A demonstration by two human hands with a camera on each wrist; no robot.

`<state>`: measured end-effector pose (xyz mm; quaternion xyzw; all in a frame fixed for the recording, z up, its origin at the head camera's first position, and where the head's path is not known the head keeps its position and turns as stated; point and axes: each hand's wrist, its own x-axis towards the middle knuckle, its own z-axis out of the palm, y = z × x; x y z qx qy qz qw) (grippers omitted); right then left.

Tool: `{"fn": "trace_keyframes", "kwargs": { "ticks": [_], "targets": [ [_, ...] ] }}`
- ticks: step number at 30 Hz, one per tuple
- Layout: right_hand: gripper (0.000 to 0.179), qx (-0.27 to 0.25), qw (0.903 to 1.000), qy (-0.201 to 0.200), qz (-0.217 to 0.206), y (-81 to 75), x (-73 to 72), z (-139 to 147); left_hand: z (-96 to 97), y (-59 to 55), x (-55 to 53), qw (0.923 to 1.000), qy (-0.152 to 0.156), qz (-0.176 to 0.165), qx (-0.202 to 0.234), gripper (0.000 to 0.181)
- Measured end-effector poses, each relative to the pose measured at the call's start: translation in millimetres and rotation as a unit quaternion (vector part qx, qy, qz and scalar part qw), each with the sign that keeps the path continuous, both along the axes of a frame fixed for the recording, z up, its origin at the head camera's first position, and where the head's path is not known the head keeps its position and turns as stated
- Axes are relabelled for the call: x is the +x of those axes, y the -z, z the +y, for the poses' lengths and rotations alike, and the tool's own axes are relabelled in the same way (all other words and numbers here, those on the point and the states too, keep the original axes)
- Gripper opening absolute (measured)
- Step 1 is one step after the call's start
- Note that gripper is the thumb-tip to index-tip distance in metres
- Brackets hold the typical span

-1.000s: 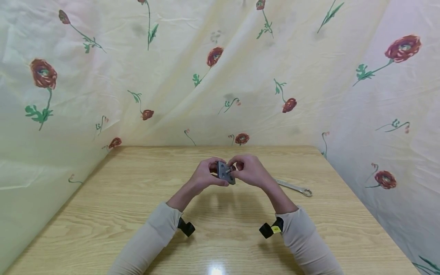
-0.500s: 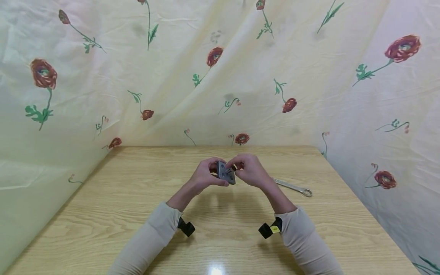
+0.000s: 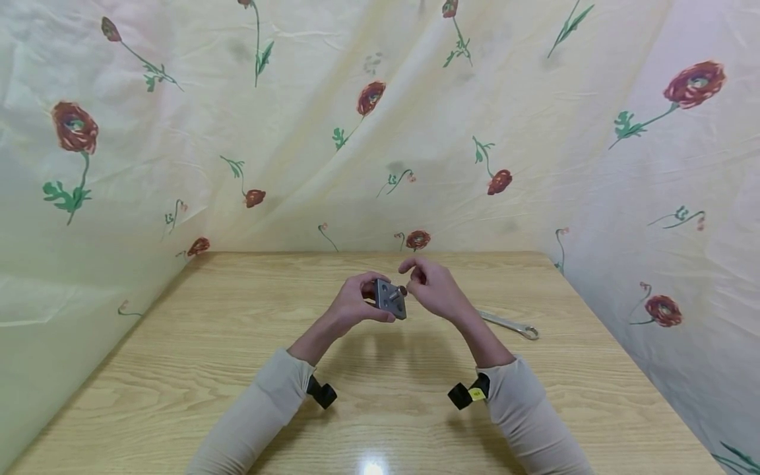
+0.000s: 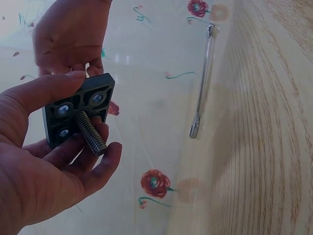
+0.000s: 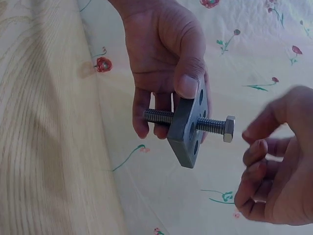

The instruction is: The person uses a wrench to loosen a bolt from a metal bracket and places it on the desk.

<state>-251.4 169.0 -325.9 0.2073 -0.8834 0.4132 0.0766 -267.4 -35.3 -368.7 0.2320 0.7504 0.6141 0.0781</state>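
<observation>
My left hand [image 3: 350,305] grips a dark grey square plate [image 5: 182,128] by its edges, thumb on one side and fingers on the other, raised above the table. The plate has several holes. Through its middle runs a hex bolt [image 5: 210,126], its head standing off the plate's face on the right. On the opposite side, the threaded end [image 4: 91,134] sticks out beside my left fingers. My right hand [image 3: 436,290] is just right of the bolt head, apart from it, with fingers loosely bent and nothing in them.
A combination wrench [image 3: 509,323] lies on the wooden table [image 3: 237,369], right of the hands and partly behind my right forearm. Flower-patterned cloth [image 3: 297,132] hangs behind the table and along both sides.
My right hand was at the bolt with its fingers around the head; it has let go and drawn slightly up and right. Left hand and plate have stayed in place.
</observation>
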Motion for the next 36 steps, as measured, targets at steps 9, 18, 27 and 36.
{"fn": "trace_keyframes", "kwargs": {
  "ticks": [9,18,27,36],
  "targets": [
    [0.073,0.108,0.9894,0.073,-0.065,5.7,1.6,-5.3,0.5,0.1,2.0,1.0,-0.002,0.007,-0.003,0.063],
    [0.066,0.15,0.9814,0.111,-0.045,11.4,4.5,-16.6,-0.5,2.1,0.4,0.9999,0.001,0.015,0.005,0.063],
    [0.056,0.142,0.9871,0.062,-0.04,6.1,3.7,-12.7,-0.7,1.6,0.8,0.9999,0.003,0.015,0.0,0.062],
    [0.038,0.127,0.9916,0.011,-0.022,0.5,3.4,-5.3,-0.9,-0.5,1.7,0.9999,0.005,0.01,0.005,0.062]
  ]
}}
